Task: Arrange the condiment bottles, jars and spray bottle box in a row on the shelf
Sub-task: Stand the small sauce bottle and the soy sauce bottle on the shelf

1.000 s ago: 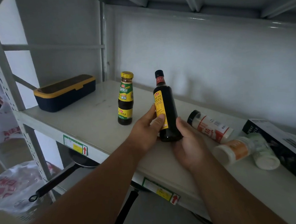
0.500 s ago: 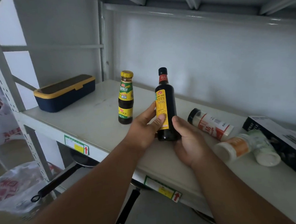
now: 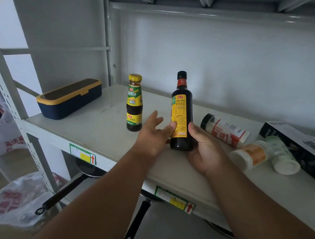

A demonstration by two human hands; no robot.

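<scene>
A tall dark soy sauce bottle point(image 3: 181, 106) with a yellow label stands upright on the white shelf point(image 3: 101, 122). My right hand point(image 3: 204, 149) grips its lower part from the right. My left hand point(image 3: 154, 136) has its fingers spread; only the thumb touches the label. A shorter sauce bottle point(image 3: 134, 104) with a yellow cap stands upright just to the left. To the right lie a red-labelled jar point(image 3: 225, 131), an orange-labelled jar point(image 3: 249, 155) and a pale green jar point(image 3: 282, 158), all on their sides. The black spray bottle box point(image 3: 300, 147) lies flat at far right.
A navy box with a yellow rim point(image 3: 69, 99) sits at the shelf's back left. Frying pans point(image 3: 70, 187) rest on the lower shelf, handles sticking out. A plastic bag point(image 3: 16, 200) lies on the floor at lower left. The shelf's rear wall is close behind the bottles.
The soy sauce bottle has been moved slightly back and set straighter. My left hand's fingers have opened away from it, leaving just the thumb on the label; my right hand still holds it.
</scene>
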